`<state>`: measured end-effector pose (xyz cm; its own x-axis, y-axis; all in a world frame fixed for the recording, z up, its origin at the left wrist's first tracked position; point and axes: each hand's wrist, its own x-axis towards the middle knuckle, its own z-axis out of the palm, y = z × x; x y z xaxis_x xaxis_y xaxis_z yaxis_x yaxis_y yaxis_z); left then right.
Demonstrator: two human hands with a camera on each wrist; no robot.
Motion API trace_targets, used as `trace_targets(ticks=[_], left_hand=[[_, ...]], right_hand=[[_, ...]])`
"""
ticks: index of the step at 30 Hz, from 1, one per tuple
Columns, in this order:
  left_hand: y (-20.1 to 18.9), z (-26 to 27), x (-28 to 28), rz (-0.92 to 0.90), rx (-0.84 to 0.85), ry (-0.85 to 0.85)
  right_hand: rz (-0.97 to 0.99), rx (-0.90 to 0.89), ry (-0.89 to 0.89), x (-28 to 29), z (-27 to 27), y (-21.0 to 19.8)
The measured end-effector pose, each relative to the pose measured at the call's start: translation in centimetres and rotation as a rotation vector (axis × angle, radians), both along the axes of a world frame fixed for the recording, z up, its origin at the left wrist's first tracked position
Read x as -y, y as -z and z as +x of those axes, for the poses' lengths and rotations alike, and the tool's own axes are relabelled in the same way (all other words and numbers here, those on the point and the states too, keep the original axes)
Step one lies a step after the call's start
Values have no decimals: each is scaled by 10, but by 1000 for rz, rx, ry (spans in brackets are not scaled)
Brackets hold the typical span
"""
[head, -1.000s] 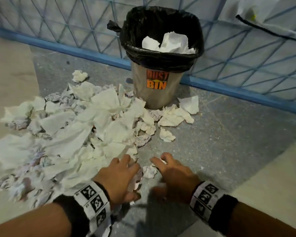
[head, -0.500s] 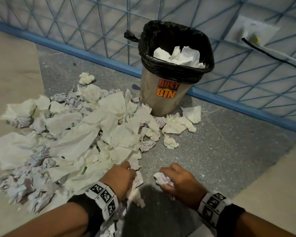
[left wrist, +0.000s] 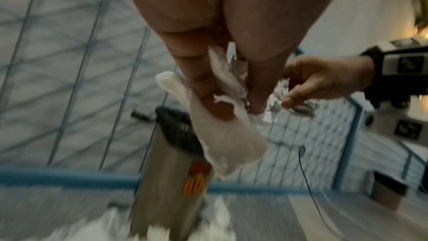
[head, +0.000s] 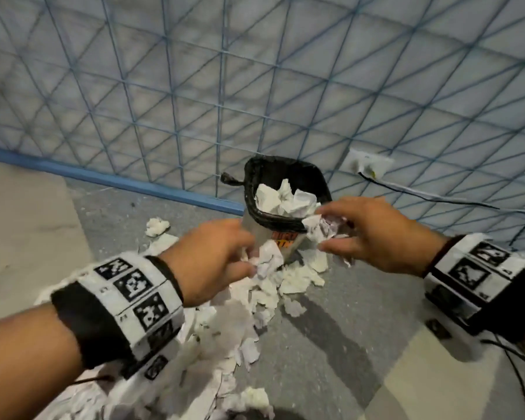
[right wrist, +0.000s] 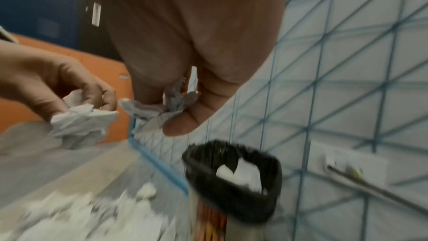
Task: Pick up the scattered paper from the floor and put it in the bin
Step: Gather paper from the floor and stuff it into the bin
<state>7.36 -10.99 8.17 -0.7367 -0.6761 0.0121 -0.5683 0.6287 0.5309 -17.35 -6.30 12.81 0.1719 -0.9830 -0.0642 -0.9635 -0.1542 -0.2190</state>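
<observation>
Scattered paper [head: 225,338] lies heaped on the grey floor [head: 340,344] from the lower left edge up to the foot of the bin [head: 256,221], which stands against the blue-gridded wall [head: 255,86]. The left hand [head: 208,262] is raised above the heap just left of the bin, its fingers and thumb pinching a crumpled white wad [left wrist: 222,125]. To the right, the right hand [head: 379,234] hovers at the bin's near right rim, fingers curled around a greyish crumpled piece [head: 322,227]; the black-lined bin already holds white paper [head: 282,200].
</observation>
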Motion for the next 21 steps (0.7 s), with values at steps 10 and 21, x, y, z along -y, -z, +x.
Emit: trace_targets(ticks=[10, 21], left_hand=[[-40, -93, 99, -199, -456, -443], [64, -121, 82, -306, -353, -614]], right_hand=[[-576, 293, 443, 110, -37, 6], [-485, 412, 268, 112, -119, 94]])
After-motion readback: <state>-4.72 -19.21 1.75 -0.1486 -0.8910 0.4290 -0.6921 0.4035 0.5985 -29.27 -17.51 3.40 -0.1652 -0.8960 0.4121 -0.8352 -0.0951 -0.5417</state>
